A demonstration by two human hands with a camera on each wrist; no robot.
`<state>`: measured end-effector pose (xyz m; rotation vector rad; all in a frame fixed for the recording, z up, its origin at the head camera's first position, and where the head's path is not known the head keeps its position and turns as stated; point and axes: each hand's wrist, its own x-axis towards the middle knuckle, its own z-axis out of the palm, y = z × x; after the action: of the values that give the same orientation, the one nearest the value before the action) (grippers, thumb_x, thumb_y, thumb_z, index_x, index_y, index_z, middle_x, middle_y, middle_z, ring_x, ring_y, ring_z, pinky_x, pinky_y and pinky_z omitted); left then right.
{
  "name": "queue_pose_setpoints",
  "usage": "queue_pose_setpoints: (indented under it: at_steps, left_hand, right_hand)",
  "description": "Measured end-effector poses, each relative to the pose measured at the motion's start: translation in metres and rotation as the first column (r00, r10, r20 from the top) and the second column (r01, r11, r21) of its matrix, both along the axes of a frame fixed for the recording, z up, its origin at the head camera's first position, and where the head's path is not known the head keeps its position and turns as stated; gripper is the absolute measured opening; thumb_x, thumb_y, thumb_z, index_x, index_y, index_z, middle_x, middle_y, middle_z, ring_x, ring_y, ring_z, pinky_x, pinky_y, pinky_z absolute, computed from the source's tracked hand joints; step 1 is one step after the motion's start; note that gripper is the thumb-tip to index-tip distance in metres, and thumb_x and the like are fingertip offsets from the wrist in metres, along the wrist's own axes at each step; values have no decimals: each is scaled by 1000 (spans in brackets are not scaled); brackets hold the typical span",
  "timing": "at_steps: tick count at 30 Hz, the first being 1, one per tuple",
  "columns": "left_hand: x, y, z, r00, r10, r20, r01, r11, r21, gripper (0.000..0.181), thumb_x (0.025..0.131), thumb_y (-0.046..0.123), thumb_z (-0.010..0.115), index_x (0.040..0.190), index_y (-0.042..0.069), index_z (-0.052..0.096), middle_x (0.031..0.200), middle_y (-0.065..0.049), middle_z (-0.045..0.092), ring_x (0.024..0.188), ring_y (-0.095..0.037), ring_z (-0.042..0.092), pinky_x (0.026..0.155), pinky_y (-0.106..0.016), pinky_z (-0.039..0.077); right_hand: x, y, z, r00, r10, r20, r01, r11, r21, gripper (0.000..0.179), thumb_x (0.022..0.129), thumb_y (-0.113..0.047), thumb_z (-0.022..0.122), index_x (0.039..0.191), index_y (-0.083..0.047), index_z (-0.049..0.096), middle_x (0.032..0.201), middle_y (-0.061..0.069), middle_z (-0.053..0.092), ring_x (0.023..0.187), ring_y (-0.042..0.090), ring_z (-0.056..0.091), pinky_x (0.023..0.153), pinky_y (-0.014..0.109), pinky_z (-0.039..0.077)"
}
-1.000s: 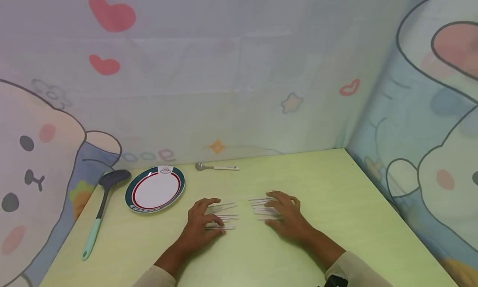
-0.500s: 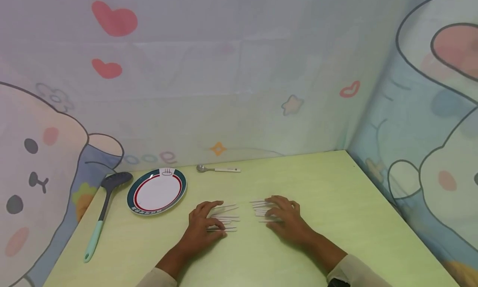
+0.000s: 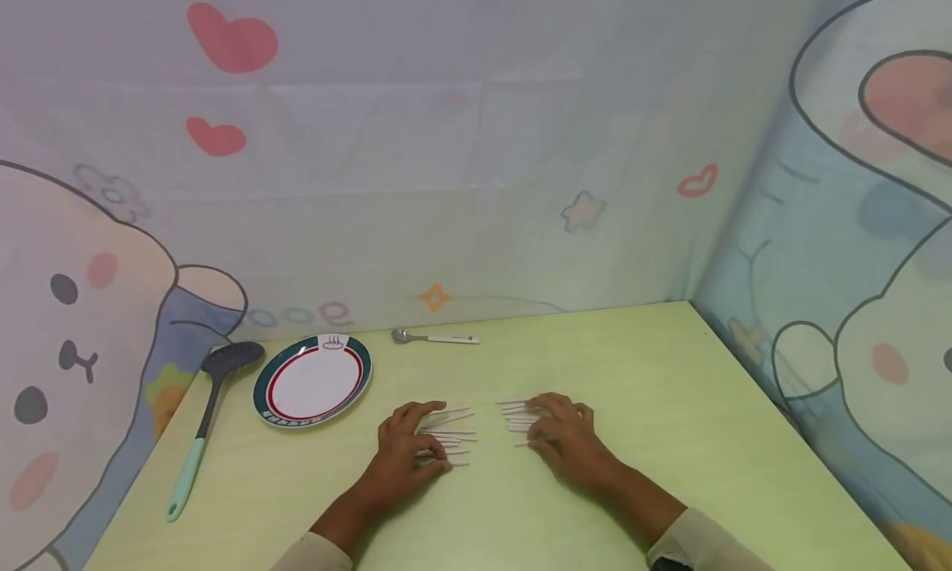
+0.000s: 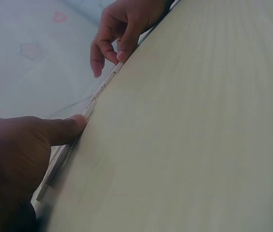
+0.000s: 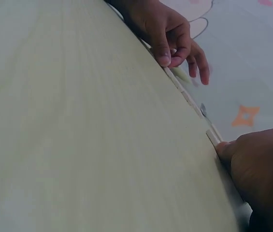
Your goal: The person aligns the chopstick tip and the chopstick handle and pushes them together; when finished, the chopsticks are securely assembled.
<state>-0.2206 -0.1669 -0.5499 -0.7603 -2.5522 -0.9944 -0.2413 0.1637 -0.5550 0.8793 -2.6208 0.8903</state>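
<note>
Sticks (image 3: 457,432), slender, straight, pale, two loose clusters; fingers of left hand (image 3: 397,454) and right hand (image 3: 576,445) curled, pinching them.

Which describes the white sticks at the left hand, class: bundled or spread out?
Spread out: the head view shows gaps between white sticks at the left hand; beneath it, cannot tell.

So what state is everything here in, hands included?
Left sticks: lying, slightly splayed
Right sticks: lying, roughly parallel
Left hand: bent, touching left sticks
Right hand: bent, touching right sticks
Plate: face up
Small spoon: lying, bowl leftward
Mint-handled utensil: lying, dark head at far end
</note>
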Motion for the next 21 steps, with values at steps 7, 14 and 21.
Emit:
queue_pose_setpoints:
  at_steps: [7,14,21]
  left_hand:
    - [-3,1,-1,989,-44,-142,46,999,10,24,84,12,93,81,27,75,138,-2,69,133,-32,53,101,-56,36]
    - [-11,9,-3,938,-166,-305,169,985,-16,15,95,12,84,94,17,70,99,5,71,93,-5,63,84,-25,52]
    - [3,18,22,996,-78,-39,73,991,-112,7,104,18,75,101,19,69,91,9,73,79,3,56,73,-26,52]
  right_hand:
    - [0,-3,2,1000,8,21,-7,1000,-7,10,104,-15,74,100,-24,70,148,2,60,148,30,46,113,67,27]
    - [0,-4,3,993,74,-93,-75,997,-10,9,108,-9,66,109,-18,63,115,-5,66,109,11,58,99,41,49]
    - [4,-8,7,994,106,0,-105,993,-48,7,110,-9,63,114,-14,65,108,-4,70,94,2,62,83,27,57]
